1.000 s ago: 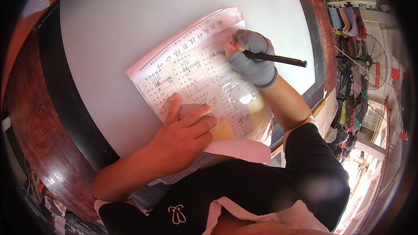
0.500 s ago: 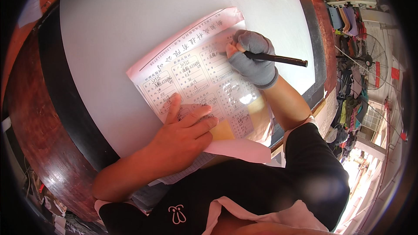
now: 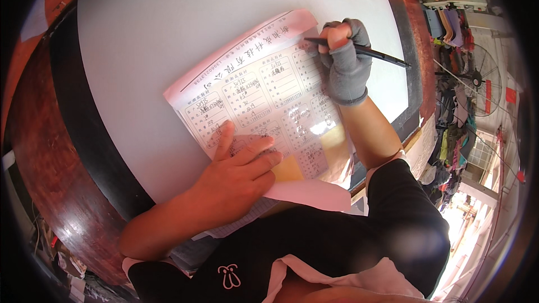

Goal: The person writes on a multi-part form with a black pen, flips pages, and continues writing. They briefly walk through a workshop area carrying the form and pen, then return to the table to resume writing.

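Note:
A pinkish-white printed form sheet (image 3: 255,98), divided into boxed sections with handwriting in several of them, lies at a slant on the pale work surface (image 3: 146,50). My left hand (image 3: 238,171) is bare and rests flat on the form's lower left, fingers spread and holding nothing. Above the sheet's upper right corner, my right hand (image 3: 347,59) wears a grey fingerless glove. It grips a black pen (image 3: 382,56) between thumb and fingers, the dark tip pointing left near the form's top right section. Whether the tip touches the paper I cannot tell.
A loose pink sheet edge (image 3: 309,193) curls up close to my body, with gridded paper (image 3: 238,221) beneath my left forearm. Black strips and a reddish-brown wooden edge (image 3: 59,177) border the surface. Farther right are a standing fan (image 3: 476,73) and hanging coloured cloths (image 3: 443,27).
My right hand has moved up and slightly right with the pen, whose tip now shows. More handwriting in the upper right section is uncovered. My left hand stays put.

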`<state>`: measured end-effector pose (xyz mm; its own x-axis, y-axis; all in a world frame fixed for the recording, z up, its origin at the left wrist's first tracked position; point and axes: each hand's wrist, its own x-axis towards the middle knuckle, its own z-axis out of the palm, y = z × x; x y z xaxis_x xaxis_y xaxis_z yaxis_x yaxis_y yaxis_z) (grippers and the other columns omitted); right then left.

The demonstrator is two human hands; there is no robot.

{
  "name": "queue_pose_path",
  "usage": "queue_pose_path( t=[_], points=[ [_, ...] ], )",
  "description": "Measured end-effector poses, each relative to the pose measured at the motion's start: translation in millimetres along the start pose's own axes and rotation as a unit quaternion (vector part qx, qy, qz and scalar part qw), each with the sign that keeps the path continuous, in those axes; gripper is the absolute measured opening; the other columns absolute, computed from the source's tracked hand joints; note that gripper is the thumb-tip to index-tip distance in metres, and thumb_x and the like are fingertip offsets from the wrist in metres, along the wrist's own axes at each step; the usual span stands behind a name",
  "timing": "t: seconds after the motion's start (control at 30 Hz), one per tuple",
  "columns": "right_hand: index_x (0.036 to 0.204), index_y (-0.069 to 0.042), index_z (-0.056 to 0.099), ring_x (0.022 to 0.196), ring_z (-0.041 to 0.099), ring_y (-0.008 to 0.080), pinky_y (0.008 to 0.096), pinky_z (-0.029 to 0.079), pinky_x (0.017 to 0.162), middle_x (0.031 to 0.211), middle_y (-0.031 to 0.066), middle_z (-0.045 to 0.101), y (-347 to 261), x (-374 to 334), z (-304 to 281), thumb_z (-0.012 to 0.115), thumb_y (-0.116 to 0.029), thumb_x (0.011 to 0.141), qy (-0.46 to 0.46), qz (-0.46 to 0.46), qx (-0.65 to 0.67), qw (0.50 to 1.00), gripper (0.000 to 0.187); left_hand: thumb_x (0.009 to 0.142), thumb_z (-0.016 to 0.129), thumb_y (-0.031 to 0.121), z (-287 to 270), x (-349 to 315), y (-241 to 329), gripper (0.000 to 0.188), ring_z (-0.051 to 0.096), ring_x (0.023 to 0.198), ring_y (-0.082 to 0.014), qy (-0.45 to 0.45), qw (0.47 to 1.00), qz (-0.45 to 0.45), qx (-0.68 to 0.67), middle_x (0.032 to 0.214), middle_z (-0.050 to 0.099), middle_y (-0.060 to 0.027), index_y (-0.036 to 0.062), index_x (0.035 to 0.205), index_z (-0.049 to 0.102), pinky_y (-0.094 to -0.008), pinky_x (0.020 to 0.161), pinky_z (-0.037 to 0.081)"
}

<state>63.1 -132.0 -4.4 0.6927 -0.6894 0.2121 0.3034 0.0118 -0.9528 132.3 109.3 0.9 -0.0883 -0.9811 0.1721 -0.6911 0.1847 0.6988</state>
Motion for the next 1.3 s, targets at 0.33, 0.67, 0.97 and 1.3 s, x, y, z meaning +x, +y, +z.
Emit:
queue_pose_path(
  t=[0.33,0.67,0.97,1.3],
  points=[
    [0.081,-0.007,0.049,0.064,0.053,0.0108,0.0254,0.049,0.065,0.074,0.0035,0.055,-3,4,-9,0.059,-0.002,0.084,-0.043,0.060,-0.036,0.997,0.011,0.075,0.056,0.005,-1,-1,1,0.006,0.046,0.121,-0.0217,-0.007,1.000,-0.007,-0.006,0.115,0.059,-0.0027,0.0088,0.070,0.056,-0.0632,0.104,0.006],
    [0.075,-0.010,0.045,0.064,0.046,0.0093,0.0216,0.040,0.058,0.074,0.0028,0.051,-3,-5,-6,0.061,0.008,0.077,-0.192,-0.026,-0.137,0.971,0.024,0.075,0.056,0.005,1,-1,0,0.007,0.046,0.120,-0.0217,0.003,1.000,-0.004,-0.004,0.113,0.059,-0.0023,0.0090,0.069,0.056,-0.0637,0.104,0.007],
    [0.065,-0.006,0.040,0.058,0.044,0.0107,0.0252,0.040,0.052,0.064,0.0020,0.049,-3,-6,-6,0.063,0.003,0.073,-0.181,-0.046,-0.235,0.954,0.026,0.075,0.056,0.006,4,-2,-1,0.007,0.046,0.120,-0.0218,0.007,1.000,-0.002,0.002,0.113,0.059,-0.0019,0.0092,0.068,0.057,-0.0636,0.104,0.006],
    [0.066,-0.006,0.041,0.057,0.045,0.0129,0.0269,0.039,0.051,0.064,0.0027,0.049,-1,-5,-5,0.065,-0.001,0.074,-0.185,-0.050,-0.227,0.955,0.026,0.074,0.056,0.005,4,-2,0,0.007,0.046,0.120,-0.0219,0.009,1.000,-0.001,0.001,0.112,0.059,-0.0019,0.0096,0.069,0.057,-0.0628,0.105,0.005]
  ],
)
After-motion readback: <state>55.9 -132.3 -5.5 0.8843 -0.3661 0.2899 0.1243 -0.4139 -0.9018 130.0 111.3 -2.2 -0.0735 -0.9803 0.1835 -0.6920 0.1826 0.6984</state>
